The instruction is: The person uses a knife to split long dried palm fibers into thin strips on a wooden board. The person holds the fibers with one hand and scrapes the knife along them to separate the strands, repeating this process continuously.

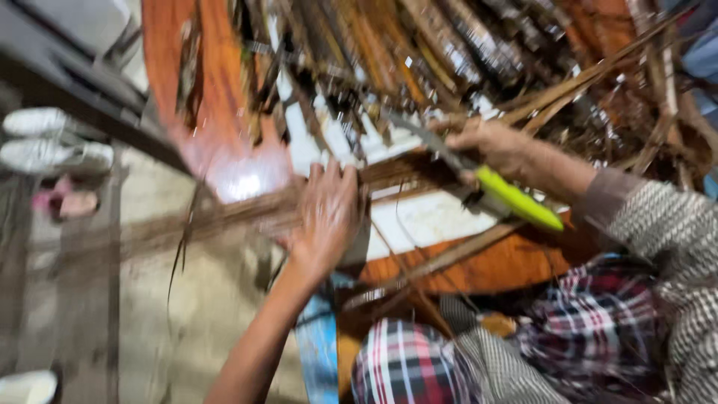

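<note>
Bundle of thin brown sticks (247,213) lay roughly level across the middle of the view, blurred by motion, running from the left over the bare floor (187,314) toward the orange board (516,265) in front of us. Our left hand (327,213) was wrapped around the bundle about halfway along, fingers curled over its top, closed on it. Our right hand (490,146) was fisted around a knife with a lime-green handle (516,198); the grey blade (422,138) pointed up and left, its tip close above the bundle's right end, and we could not tell whether it touched. More dry strips and dark leaf ribs (419,52) were heaped along the far edge of the board, up top. White sheet (434,217) lay on the board under the hands. Plaid cloth (591,337) covered our lap at the bottom right corner. White shoes (45,142) and a pink one (63,202) sat on the floor at the left edge, well apart from the hands
</note>
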